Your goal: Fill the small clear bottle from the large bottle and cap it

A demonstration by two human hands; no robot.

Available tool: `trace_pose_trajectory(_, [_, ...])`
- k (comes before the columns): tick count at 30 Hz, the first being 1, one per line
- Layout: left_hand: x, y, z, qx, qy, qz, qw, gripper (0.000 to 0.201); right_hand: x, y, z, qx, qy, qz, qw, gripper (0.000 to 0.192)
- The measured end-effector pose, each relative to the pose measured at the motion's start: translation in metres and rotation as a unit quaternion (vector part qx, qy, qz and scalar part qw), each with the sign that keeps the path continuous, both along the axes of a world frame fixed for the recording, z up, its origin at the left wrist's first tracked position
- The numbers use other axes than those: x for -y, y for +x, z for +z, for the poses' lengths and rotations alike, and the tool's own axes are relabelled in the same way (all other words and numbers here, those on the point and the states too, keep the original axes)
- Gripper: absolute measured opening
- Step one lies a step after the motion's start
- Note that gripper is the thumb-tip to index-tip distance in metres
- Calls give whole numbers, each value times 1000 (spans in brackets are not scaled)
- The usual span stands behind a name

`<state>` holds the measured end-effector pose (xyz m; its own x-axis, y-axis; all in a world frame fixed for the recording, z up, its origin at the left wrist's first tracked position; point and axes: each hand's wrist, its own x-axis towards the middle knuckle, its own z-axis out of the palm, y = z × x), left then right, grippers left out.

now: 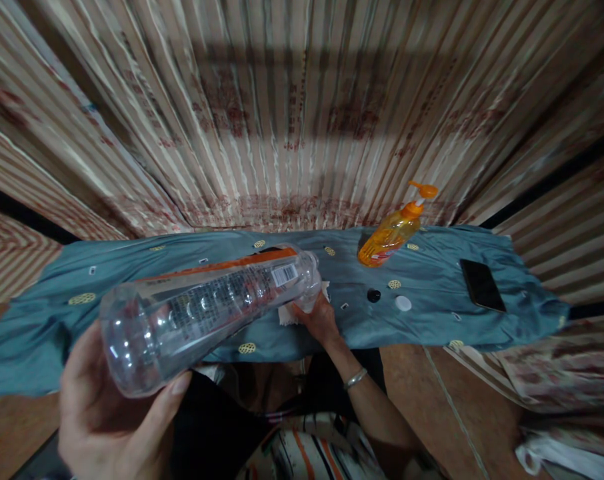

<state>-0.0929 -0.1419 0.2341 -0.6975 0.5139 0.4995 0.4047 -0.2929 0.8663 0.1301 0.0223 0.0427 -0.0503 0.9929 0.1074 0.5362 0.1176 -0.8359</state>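
Note:
A clear plastic bottle (207,310) with a printed label and a barcode lies tilted across the front of the view, its base toward me. My left hand (112,413) grips it near the base, thumb underneath. At the far, neck end, my right hand (318,317) is closed on a white tissue (288,315), partly hidden behind the bottle. Whether the tissue touches the bottle neck I cannot tell. A black cap (373,295) and a white cap (403,303) lie on the cloth to the right of my right hand.
An orange pump bottle (389,233) with orange liquid stands at the back of the teal cloth-covered table (432,267). A dark phone (482,285) lies at the right. Striped curtains (302,120) hang behind the table and on both sides.

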Motion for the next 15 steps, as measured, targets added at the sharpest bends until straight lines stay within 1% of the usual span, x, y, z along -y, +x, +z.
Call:
trace_pose_trajectory(6, [-2, 2, 5, 23, 8, 12, 1000, 100, -1, 0, -1, -13, 1, -2, 1000, 63])
trace_pose_trajectory(10, [-1, 4, 7, 29, 8, 9, 1000, 102, -1, 0, -4, -8, 3, -2, 1000, 61])
trace_pose_trajectory(15, [-2, 4, 8, 14, 7, 6, 1000, 103, -1, -1, -5, -2, 3, -3, 1000, 61])
